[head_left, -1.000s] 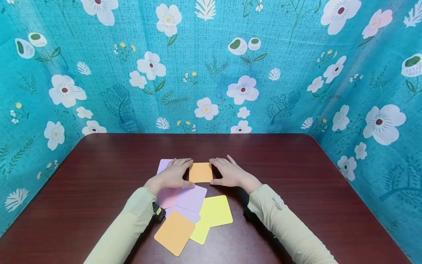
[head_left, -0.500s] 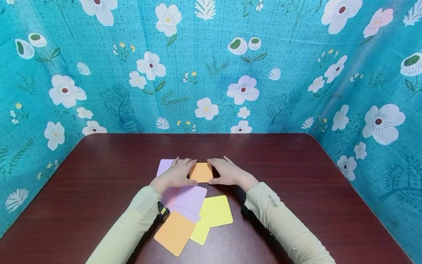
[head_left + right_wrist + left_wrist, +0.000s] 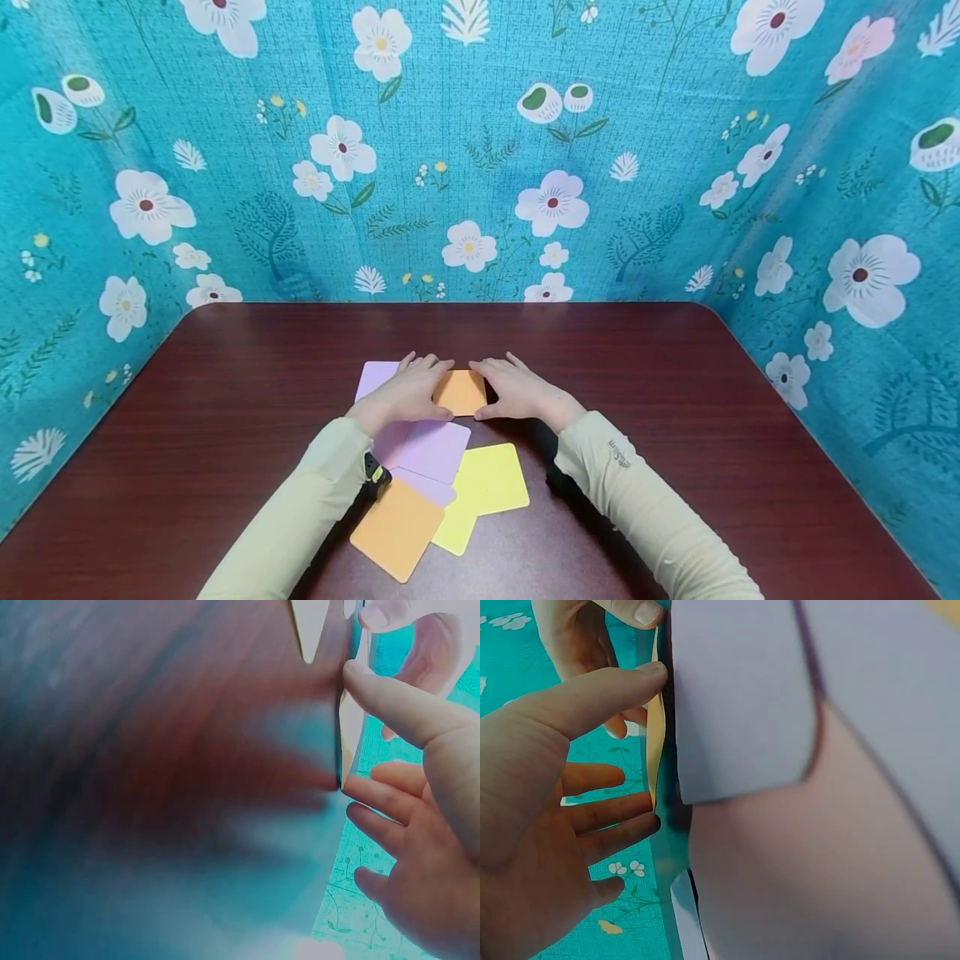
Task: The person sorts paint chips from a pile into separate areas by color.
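An orange square card (image 3: 460, 392) lies flat near the middle of the dark red table, between both hands. My left hand (image 3: 405, 396) holds its left side, thumb on the near edge and fingertips at the far one. On the opposite side, my right hand (image 3: 517, 396) grips the card the same way. From the left wrist, the orange card (image 3: 655, 742) appears as a thin, slightly wavy strip between thumb and fingers. The right wrist view shows the card (image 3: 350, 727) at a similar slant beside the right thumb. Both palms arch over the tabletop, partly covering the card's corners.
Nearer the body, a lilac card (image 3: 435, 450) overlaps a pink card (image 3: 390, 446), with yellow cards (image 3: 491, 479) alongside. Another orange card (image 3: 397, 529) lies in front. Behind the left hand, one more lilac card (image 3: 375, 377) shows. A blue flowered curtain (image 3: 480, 167) surrounds the table (image 3: 637, 358).
My left hand has shifted right, further over the orange card, and the right hand has come slightly left. Between them the card has slid a little to the right. The other cards stay put.
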A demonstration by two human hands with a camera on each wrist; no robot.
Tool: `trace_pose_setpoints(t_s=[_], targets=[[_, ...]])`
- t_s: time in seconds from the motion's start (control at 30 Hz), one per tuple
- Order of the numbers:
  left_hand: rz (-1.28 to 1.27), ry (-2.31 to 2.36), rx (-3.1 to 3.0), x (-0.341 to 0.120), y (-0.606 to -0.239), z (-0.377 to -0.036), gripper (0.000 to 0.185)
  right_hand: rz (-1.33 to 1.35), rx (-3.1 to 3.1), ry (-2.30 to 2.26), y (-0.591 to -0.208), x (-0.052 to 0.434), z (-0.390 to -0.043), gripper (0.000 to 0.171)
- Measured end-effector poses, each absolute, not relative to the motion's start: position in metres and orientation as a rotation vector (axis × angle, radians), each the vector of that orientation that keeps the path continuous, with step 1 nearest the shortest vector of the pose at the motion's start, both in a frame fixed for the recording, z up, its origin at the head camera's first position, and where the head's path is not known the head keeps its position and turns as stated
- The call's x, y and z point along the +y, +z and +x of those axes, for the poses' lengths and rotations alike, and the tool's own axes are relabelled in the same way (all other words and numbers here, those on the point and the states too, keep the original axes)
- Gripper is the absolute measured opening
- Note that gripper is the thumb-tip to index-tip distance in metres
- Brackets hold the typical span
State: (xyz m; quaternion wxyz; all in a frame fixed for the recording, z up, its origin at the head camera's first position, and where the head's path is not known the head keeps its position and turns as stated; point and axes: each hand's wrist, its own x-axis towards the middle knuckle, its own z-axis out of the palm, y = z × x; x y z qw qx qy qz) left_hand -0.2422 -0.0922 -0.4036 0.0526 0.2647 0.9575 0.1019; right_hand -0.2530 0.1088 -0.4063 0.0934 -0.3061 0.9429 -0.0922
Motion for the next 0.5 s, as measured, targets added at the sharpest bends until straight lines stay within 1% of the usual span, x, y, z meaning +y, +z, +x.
trace_pose_setpoints(t_s=[0.23, 0.5], targets=[[0.804, 0.309, 2.908, -0.085, -0.399, -0.247, 0.083, -0.913, 2.810, -0.273, -0.399, 0.116, -0.256, 0.080], [0.826, 0.304, 2.889, -0.072, -0.391, -0.249, 0.086, -0.933, 2.857, -0.151, -0.396, 0.125, -0.257, 0.070]])
